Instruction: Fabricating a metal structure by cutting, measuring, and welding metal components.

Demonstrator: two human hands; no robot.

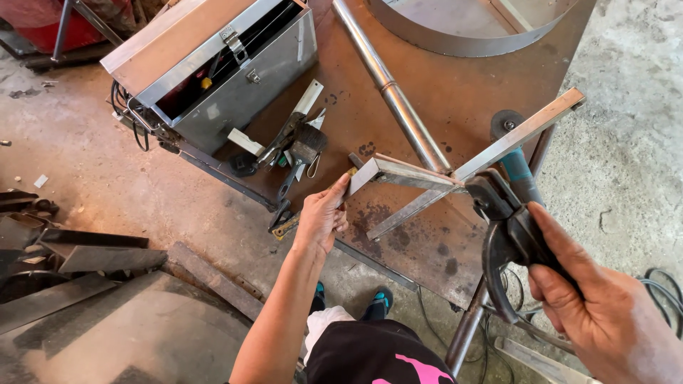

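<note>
My left hand (pixel 321 217) pinched the near end of a steel bar (pixel 409 174) over the rusty worktop (pixel 441 107); my right hand (pixel 590 299) was closed on black pliers (pixel 501 213) at the joint. The bar's long axis ran left-right, pointing at a crossing strip (pixel 523 131). I judged a loose pinch could let it twist and slip.

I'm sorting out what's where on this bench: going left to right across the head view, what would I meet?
Open metal toolbox → wire brush → left hand gripping a flat steel bar → long round steel pipe → black clamp → right hand holding that clamp.
</note>
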